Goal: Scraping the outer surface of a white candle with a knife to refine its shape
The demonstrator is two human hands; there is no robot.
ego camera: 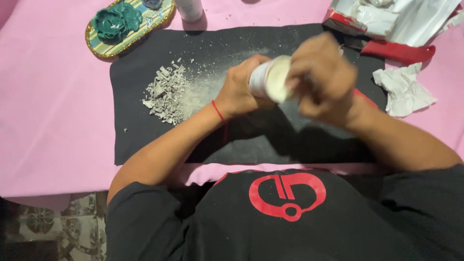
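Observation:
My left hand [240,89] grips a white cylindrical container [268,77] held on its side above a black cloth [145,135]. My right hand [323,77], blurred by motion, is closed around the container's near end. A red string circles my left wrist. To the left of my hands, a pile of grey broken chunks [164,94] lies on the cloth with grey powder spread beside it.
The cloth lies on a pink tablecloth [53,121]. An oval glittery plaque with a dark green flower [121,24] sits at top left, a white cylinder [189,9] behind it. Torn red-and-white packaging [386,21] and a crumpled tissue [403,89] lie at right.

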